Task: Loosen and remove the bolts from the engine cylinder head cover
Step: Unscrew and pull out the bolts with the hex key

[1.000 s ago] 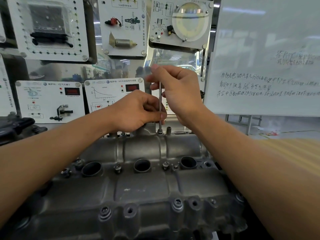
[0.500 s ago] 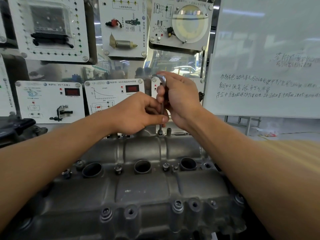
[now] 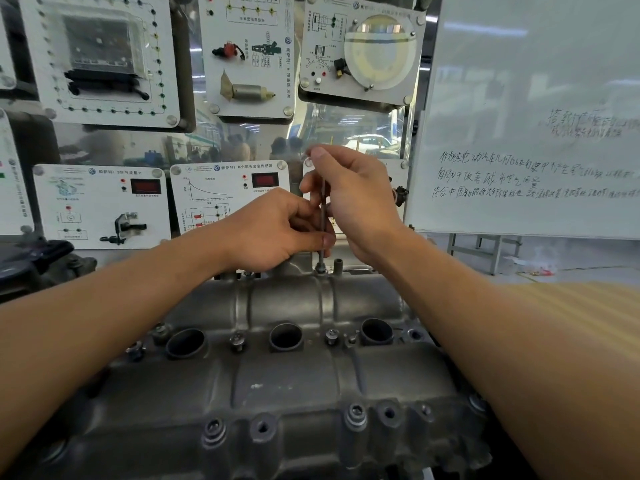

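The left hand (image 3: 277, 230) is curled, its thumb and fingertips pinching the lower part of a thin metal key (image 3: 322, 202) just above the engine. The right hand (image 3: 360, 199) holds the upper part of the same key, with the thumb up at its top end and the other fingers loosely bent around the shaft behind it. Half a second ago this hand sat lower and was wrapped tighter around the key, with the bent top end showing over the knuckles. Now it has slid up and loosened, much as it was a second ago. The left hand has kept its place.

The key stands upright, its tip set in a bolt (image 3: 320, 269) on the far edge of the grey metal cover (image 3: 284, 379), where it also stood before. More bolts sit in the cover, one (image 3: 238, 341) between two of the three round holes (image 3: 285, 336) across its middle and others along the near edge.

Behind the engine hang white training panels (image 3: 100, 57), and to the right stands a whiteboard (image 3: 519, 98) with handwriting on it.
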{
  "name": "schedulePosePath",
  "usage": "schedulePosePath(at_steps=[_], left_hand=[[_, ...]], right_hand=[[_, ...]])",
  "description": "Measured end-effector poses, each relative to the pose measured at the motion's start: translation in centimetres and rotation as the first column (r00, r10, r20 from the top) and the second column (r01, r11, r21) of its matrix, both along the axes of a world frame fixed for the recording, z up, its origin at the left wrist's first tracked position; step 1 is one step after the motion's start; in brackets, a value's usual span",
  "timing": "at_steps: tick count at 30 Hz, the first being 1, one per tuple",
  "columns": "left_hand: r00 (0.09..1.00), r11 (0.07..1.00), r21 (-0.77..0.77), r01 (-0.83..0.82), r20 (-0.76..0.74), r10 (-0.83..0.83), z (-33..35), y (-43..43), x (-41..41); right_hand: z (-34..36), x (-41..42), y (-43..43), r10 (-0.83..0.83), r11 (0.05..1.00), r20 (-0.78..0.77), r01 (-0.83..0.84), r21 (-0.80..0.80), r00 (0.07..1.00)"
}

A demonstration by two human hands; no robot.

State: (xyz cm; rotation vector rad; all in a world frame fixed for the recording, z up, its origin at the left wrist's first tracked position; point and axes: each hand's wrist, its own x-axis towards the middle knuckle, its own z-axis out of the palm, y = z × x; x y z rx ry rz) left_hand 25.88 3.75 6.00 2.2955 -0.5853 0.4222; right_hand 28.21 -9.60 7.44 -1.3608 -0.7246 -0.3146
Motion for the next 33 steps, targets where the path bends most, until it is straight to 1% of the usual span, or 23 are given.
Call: schedulePosePath(at_steps=[3,7,9,11,15,18,21,25,28,33], left_hand=[[1.000,1.000,0.026,-0.011,0.007,0.010,-0.01,-0.04,-0.03],[1.000,0.999,0.037,-0.013,0.008,0.013,0.05,0.03,0.06],[1.000,0.999,0.039,-0.016,0.010,0.016,0.11,0.05,0.14],[1.000,0.999,0.039,-0.013,0.007,0.013,0.16,0.07,0.08],[1.000,1.000,0.031,0.000,-0.008,0.001,0.18,0.00,-0.20],[1.000,0.999,0.034,-0.004,0.000,0.004,0.17,-0.09,-0.24],[1.000,1.000,0.024,-0.011,0.008,0.010,0.17,-0.17,-0.26],[1.000,1.000,0.029,-0.010,0.011,0.009,0.16,-0.18,-0.30],[1.000,1.000,0.027,-0.003,0.005,0.003,0.11,-0.09,-0.33],[1.000,1.000,0.015,0.002,0.006,-0.002,0.12,-0.01,-0.28]], right_hand=[[0.30,-0.02,-0.01,0.068,0.998,-0.039,-0.068,-0.009,0.997],[0.48,0.06,-0.18,0.235,0.972,-0.181,-0.228,0.063,0.955],[0.47,0.21,-0.24,0.258,0.966,-0.215,-0.245,0.086,0.942],[0.39,0.25,-0.08,0.199,0.979,-0.206,-0.186,0.081,0.958],[0.08,0.24,0.25,0.032,0.999,-0.072,-0.030,0.034,0.997],[0.23,0.19,0.07,-0.022,0.999,-0.003,0.022,0.035,1.000],[0.25,0.04,-0.17,-0.080,0.994,0.073,0.074,0.074,0.994],[-0.02,-0.33,-0.40,-0.157,0.986,0.103,0.150,0.073,0.982],[0.08,-0.74,-0.39,-0.069,0.995,0.069,0.063,0.081,0.995],[0.23,-0.37,-0.25,0.122,0.982,-0.029,-0.117,0.147,0.992]])
